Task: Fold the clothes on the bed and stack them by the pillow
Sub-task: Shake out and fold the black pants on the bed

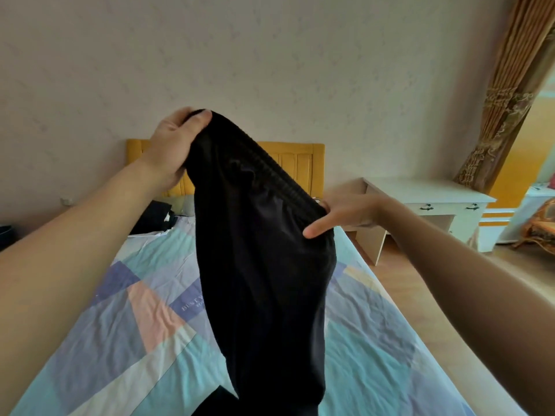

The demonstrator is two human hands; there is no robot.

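A pair of black trousers [264, 265] with an elastic waistband hangs in the air over the bed [135, 310]. My left hand [172, 142] grips one end of the waistband, raised high at the upper left. My right hand [339, 214] pinches the other end lower on the right, thumb on the front of the cloth and fingers behind it. The legs hang down past the bottom of the view. Dark folded clothes [153, 219] lie near the headboard at the far left, next to a pillow [187, 207] that is mostly hidden behind the trousers.
The bed has a patchwork sheet in teal, purple and pink and a yellow wooden headboard [297, 163] against the wall. A white desk [426, 202] stands right of the bed on wooden floor. A patterned curtain [504, 94] hangs at the far right.
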